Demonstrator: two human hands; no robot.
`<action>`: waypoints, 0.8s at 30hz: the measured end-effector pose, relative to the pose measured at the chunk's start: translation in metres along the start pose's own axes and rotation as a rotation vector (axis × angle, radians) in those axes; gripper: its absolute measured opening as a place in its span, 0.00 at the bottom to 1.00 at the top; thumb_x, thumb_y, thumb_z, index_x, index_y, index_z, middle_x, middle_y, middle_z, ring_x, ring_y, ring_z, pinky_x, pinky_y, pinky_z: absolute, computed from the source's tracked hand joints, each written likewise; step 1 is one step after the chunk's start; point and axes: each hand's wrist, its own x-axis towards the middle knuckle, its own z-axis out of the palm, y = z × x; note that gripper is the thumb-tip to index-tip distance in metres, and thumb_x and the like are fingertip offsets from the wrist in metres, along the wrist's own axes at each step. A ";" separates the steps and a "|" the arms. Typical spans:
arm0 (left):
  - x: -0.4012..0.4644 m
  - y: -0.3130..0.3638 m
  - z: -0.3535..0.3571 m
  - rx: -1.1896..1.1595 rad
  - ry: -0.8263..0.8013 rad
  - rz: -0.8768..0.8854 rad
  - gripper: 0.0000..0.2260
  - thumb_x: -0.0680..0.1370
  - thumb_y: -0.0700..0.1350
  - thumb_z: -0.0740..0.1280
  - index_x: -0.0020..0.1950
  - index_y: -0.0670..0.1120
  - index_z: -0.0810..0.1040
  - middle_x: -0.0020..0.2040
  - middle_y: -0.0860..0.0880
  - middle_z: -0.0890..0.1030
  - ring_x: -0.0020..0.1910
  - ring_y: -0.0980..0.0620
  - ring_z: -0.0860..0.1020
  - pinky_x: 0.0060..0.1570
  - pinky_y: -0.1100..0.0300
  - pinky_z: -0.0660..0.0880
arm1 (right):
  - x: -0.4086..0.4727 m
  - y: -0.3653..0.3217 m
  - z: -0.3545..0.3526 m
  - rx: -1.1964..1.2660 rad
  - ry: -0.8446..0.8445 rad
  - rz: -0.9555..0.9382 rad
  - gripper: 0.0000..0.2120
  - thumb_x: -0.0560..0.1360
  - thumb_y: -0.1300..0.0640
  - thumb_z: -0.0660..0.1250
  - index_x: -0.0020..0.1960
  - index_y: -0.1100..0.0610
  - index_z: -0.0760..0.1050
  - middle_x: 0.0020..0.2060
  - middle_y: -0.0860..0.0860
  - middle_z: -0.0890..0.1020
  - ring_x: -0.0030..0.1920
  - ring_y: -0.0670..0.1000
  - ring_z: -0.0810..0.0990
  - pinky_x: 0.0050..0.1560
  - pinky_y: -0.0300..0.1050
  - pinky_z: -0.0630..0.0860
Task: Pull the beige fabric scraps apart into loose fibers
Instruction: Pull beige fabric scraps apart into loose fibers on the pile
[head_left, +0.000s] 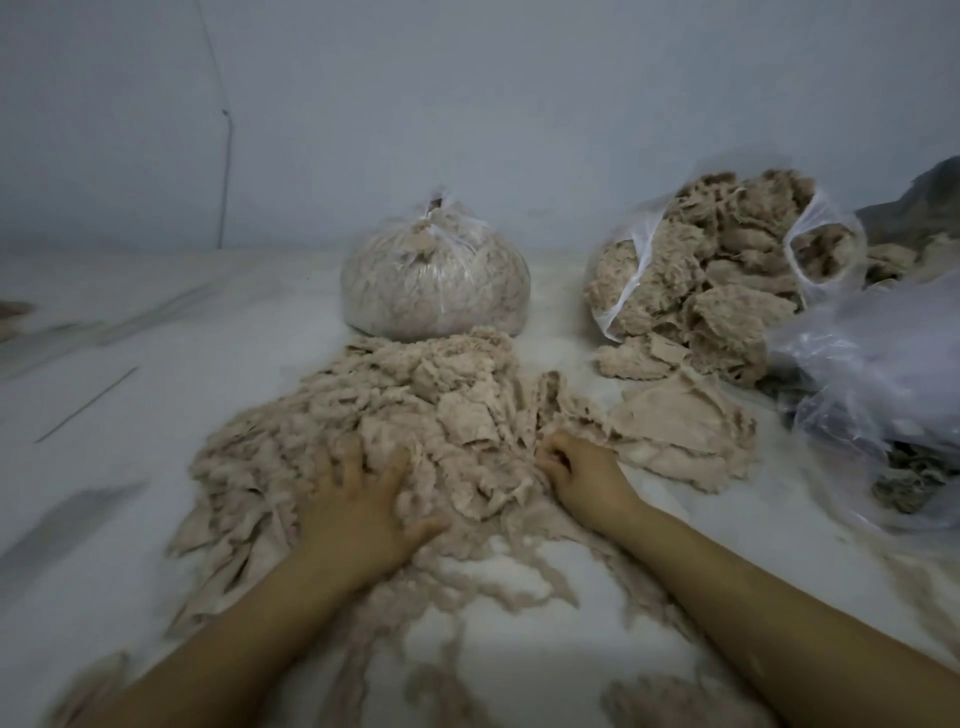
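Scrap pile (415, 415), centre: pressed flat under the spread left hand (358, 499), seemingly as an anchor; one edge piece is pinched by the curled right hand (576, 467), likely for tearing.

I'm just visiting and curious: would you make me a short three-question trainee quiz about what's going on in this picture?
1. True or false: the tied bag behind the scrap pile is open.
2. Which hand has fingers curled, pinching scraps: (a) the left hand or (b) the right hand?
3. Fill in: the open bag spilling fabric pieces lies to the ____ of the tied bag.

Key: 1 false, it is knotted shut. 2 (b); the left hand's fingers rest spread on the pile. 3 right.
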 end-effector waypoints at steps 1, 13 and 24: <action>-0.001 -0.004 0.002 -0.085 -0.057 0.000 0.45 0.62 0.80 0.48 0.76 0.63 0.42 0.77 0.46 0.37 0.75 0.38 0.37 0.71 0.38 0.48 | -0.004 -0.003 0.001 0.008 -0.009 -0.001 0.09 0.81 0.60 0.59 0.43 0.61 0.70 0.37 0.53 0.74 0.37 0.50 0.69 0.35 0.39 0.62; 0.013 0.039 -0.035 -0.328 0.494 0.297 0.22 0.75 0.48 0.57 0.68 0.48 0.73 0.72 0.44 0.66 0.71 0.44 0.62 0.71 0.48 0.51 | -0.050 -0.029 -0.017 0.369 0.071 -0.097 0.12 0.77 0.65 0.64 0.39 0.51 0.70 0.38 0.49 0.76 0.39 0.43 0.74 0.42 0.31 0.69; 0.001 0.118 -0.029 -1.329 0.003 0.416 0.05 0.78 0.40 0.66 0.42 0.46 0.79 0.35 0.51 0.79 0.34 0.53 0.75 0.36 0.64 0.70 | -0.038 -0.002 -0.056 1.454 0.304 0.173 0.13 0.80 0.67 0.52 0.38 0.60 0.66 0.32 0.55 0.74 0.34 0.54 0.76 0.34 0.48 0.81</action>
